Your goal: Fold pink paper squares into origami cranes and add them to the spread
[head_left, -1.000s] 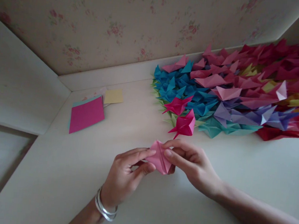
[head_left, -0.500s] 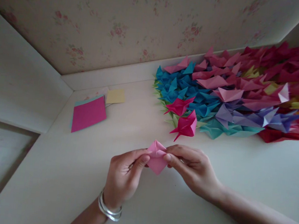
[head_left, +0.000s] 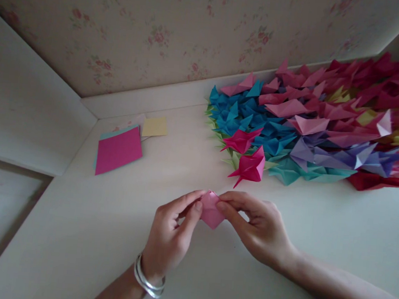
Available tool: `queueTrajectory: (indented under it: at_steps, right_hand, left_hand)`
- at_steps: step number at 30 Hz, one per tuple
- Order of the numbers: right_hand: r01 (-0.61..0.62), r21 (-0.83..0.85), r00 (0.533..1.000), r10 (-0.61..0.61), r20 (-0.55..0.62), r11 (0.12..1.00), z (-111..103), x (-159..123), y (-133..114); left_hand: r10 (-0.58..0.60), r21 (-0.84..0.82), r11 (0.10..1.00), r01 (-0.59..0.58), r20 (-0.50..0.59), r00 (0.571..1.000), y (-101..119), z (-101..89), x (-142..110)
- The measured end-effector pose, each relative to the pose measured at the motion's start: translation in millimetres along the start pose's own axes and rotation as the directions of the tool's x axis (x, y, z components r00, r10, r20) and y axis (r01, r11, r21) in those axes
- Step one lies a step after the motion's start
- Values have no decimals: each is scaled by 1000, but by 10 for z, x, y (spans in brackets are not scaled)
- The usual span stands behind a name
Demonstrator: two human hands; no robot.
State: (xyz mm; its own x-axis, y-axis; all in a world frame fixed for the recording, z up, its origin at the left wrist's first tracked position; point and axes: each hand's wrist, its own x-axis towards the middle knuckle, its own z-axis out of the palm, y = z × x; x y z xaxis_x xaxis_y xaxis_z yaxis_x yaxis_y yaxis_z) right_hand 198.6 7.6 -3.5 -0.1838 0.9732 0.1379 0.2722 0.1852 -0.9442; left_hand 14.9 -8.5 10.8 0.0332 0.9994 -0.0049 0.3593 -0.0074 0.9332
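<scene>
A small folded piece of pink origami paper (head_left: 213, 213), roughly diamond-shaped, is held above the white table (head_left: 113, 235). My left hand (head_left: 173, 231) pinches its left side between thumb and fingers; silver bangles circle that wrist. On the opposite side, my right hand (head_left: 257, 225) grips the upper right edge with thumb and forefinger. The fingertips behind the paper are hidden. Just beyond the hands lies a bright pink origami crane (head_left: 251, 166), with a second magenta crane (head_left: 241, 140) behind it.
A large heap of folded paper cranes (head_left: 307, 124) in many colours covers the back right of the table against the floral wall (head_left: 157, 37). At the left lie a magenta paper stack (head_left: 119, 152) and a small yellow paper square (head_left: 155, 127). A white panel (head_left: 24, 99) borders the left.
The top of the pink paper, open in a raised flap before, is now pressed down flatter. Both hands have shifted slightly, with the fingers closer together at its top.
</scene>
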Motion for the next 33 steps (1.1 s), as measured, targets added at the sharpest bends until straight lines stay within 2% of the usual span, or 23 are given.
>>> queueTrajectory:
  at_steps: [5, 7, 14, 19, 21, 23, 25, 28, 33]
  right_hand:
    - [89, -27, 994, -87, 74, 996, 26, -22, 41]
    - [83, -20, 992, -81, 95, 996, 34, -25, 44]
    - [-121, 113, 980, 101, 172, 986, 32, 22, -18]
    - [-245, 262, 948, 174, 267, 933, 28, 30, 1]
    - [-265, 296, 943, 182, 280, 918, 24, 34, 21]
    - [-278, 330, 943, 190, 274, 902, 16, 46, 35]
    - [-300, 377, 940, 206, 272, 876, 8, 63, 35]
    - [-335, 418, 930, 225, 291, 845, 3, 77, 24]
    - [-344, 416, 924, 225, 308, 842, 13, 68, 32]
  left_hand:
    - [-11, 20, 1000, 10, 20, 1000, -5, 17, 12]
    - [-14, 1, 1000, 14, 8, 1000, -8, 18, 17]
    - [-160, -203, 966, 159, 12, 987, -41, 37, 44]
    - [-300, -365, 872, 327, 129, 945, -95, 26, 68]
    - [-264, -315, 904, 290, 124, 956, -88, 17, 71]
    - [-168, -210, 960, 185, 95, 981, -63, 8, 65]
    - [-104, -153, 980, 124, 130, 986, -34, 0, 53]
    - [-128, -223, 959, 176, 217, 968, -21, -4, 38]
    - [-211, -415, 855, 311, 269, 940, -52, 11, 54]
